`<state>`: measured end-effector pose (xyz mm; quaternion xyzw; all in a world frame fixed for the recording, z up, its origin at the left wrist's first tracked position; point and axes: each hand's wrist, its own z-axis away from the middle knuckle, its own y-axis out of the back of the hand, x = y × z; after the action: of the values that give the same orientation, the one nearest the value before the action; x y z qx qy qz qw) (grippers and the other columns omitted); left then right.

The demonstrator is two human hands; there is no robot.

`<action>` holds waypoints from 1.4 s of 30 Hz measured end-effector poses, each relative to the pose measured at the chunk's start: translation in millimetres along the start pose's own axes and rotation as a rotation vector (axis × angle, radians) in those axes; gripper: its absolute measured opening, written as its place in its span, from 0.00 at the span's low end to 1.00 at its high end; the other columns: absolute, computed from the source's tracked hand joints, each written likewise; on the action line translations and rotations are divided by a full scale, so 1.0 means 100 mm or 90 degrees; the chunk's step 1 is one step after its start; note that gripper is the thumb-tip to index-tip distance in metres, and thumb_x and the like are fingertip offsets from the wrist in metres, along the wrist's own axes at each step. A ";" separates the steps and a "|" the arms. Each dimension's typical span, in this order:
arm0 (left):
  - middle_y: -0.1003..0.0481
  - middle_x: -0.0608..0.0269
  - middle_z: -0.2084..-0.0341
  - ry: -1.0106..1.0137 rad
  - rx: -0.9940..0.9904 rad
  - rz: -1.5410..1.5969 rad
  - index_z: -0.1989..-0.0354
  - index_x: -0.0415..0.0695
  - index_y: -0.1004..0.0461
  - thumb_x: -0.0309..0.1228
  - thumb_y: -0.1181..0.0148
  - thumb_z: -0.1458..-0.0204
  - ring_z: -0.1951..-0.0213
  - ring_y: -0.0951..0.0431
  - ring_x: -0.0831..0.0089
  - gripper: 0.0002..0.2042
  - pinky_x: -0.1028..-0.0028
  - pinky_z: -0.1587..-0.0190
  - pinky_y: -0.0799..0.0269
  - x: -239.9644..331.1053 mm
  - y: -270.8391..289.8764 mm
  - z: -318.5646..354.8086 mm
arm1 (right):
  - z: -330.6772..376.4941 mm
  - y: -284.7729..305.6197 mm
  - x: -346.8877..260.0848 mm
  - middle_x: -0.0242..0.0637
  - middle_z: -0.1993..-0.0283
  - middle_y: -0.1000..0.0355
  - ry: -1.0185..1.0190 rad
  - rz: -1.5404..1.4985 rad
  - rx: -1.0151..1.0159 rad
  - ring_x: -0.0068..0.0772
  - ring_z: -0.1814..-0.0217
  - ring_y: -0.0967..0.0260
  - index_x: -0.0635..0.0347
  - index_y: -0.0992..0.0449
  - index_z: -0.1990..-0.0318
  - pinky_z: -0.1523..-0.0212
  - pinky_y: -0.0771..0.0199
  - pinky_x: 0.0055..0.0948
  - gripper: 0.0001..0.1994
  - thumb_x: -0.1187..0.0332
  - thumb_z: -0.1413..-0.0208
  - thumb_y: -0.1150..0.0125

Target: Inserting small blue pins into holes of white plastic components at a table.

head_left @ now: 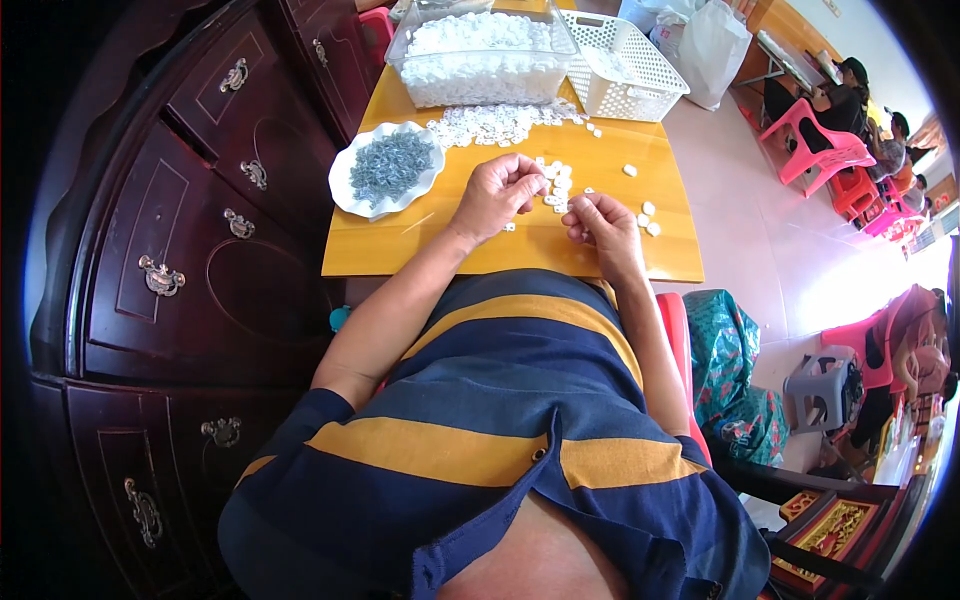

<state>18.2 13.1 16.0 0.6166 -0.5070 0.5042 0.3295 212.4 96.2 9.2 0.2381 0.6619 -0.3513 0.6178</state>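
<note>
Over the small table, my left hand (497, 197) is closed in a pinch, thumb against forefinger. Whatever lies between those fingertips is too small to make out. Just to its right and a little nearer to me, my right hand (608, 228) is pinched too, with a small white piece at its fingertips. Between and beyond the hands lies a cluster of small white plastic pieces (561, 178). A white scalloped dish (343, 183) to the left holds a heap of tiny blue-grey pieces (390, 165). More flat white pieces (485, 125) are spread along the far side.
A clear plastic bin (480, 88) full of white pieces stands at the table's far edge, beside a white perforated basket (630, 95). Dark wooden drawers (250, 200) close off the left. Several round white pieces (648, 218) lie near the right edge. People sit on pink chairs (820, 150) at far right.
</note>
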 end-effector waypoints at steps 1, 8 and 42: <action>0.22 0.67 0.72 0.004 -0.009 -0.005 0.63 0.39 0.24 0.26 0.42 0.38 0.76 0.28 0.86 0.04 0.83 0.72 0.30 0.02 -0.02 0.01 | 0.00 0.01 0.01 0.31 0.67 0.22 -0.004 0.001 -0.007 0.17 0.70 0.29 0.62 0.22 0.58 0.66 0.28 0.18 0.10 0.64 0.35 0.40; 0.21 0.69 0.71 -0.069 -0.050 -0.110 0.64 0.39 0.23 0.26 0.39 0.41 0.72 0.26 0.83 0.04 0.80 0.67 0.28 -0.08 -0.11 0.05 | -0.01 -0.06 0.13 0.31 0.66 0.22 0.011 -0.044 -0.034 0.17 0.69 0.28 0.61 0.23 0.58 0.66 0.28 0.18 0.09 0.64 0.33 0.42; 0.24 0.68 0.75 -0.036 -0.059 -0.171 0.64 0.39 0.24 0.27 0.42 0.39 0.73 0.27 0.81 0.05 0.77 0.68 0.29 -0.10 -0.10 0.06 | -0.01 -0.10 0.14 0.28 0.68 0.25 0.030 0.061 -0.053 0.16 0.68 0.29 0.61 0.25 0.60 0.63 0.28 0.18 0.11 0.62 0.32 0.45</action>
<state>29.8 13.1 6.0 0.6770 -0.4516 0.4138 0.4080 202.7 89.2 -3.0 0.2516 0.6784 -0.2878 0.6275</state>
